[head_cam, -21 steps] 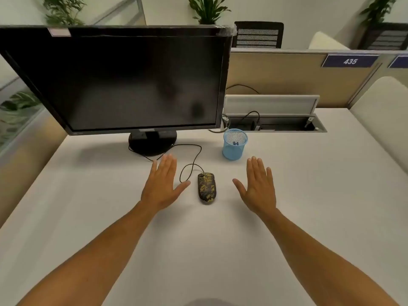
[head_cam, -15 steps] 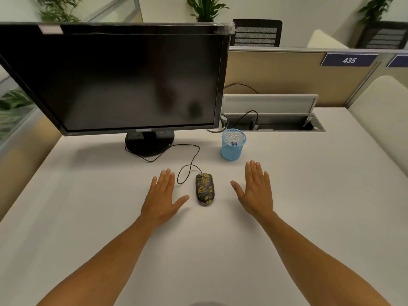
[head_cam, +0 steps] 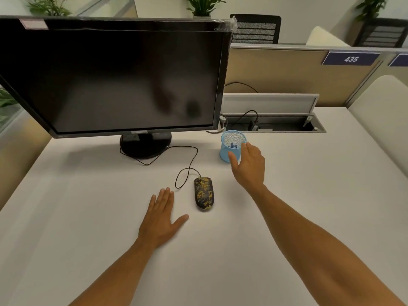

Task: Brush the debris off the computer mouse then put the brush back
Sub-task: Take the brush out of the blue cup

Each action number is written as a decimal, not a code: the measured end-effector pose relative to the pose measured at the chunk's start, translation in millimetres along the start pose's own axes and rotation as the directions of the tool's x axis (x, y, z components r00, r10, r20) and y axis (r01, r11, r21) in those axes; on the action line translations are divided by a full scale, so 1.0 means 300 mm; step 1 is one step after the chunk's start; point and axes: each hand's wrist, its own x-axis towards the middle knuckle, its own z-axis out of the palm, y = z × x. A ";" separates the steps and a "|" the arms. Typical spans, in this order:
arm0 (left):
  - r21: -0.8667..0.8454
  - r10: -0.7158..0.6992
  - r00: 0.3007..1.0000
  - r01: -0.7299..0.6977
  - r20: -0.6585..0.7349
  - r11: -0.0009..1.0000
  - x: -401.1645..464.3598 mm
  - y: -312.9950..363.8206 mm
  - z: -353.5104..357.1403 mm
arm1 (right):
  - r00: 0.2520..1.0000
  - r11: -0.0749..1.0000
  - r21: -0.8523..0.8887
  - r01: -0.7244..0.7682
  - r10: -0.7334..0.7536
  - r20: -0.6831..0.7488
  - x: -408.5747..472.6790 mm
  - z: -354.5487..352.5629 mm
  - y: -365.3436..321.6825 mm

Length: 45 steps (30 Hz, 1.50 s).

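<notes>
Bare desk (head_cam: 309, 206) surrounds the mouse (head_cam: 204, 193); its cable (head_cam: 187, 168) loops behind, monitor (head_cam: 114, 78) beyond.

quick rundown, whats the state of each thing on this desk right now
monitor: screen dark, upright on its stand
mouse: lies on the desk, speckled with yellowish bits, cord attached, untouched
blue mesh cup: upright, a small blue thing inside
cable hatch: lid raised, a plug inside
left hand: flat, fingers straight, beside the mouse
right hand: open, holds nothing, fingers at the cup's rim
</notes>
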 end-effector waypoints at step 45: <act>-0.079 0.013 0.999 -0.017 -0.045 0.997 -0.008 0.000 -0.001 | 0.882 0.510 0.790 -0.340 0.465 0.080 -0.070 -0.264 -0.086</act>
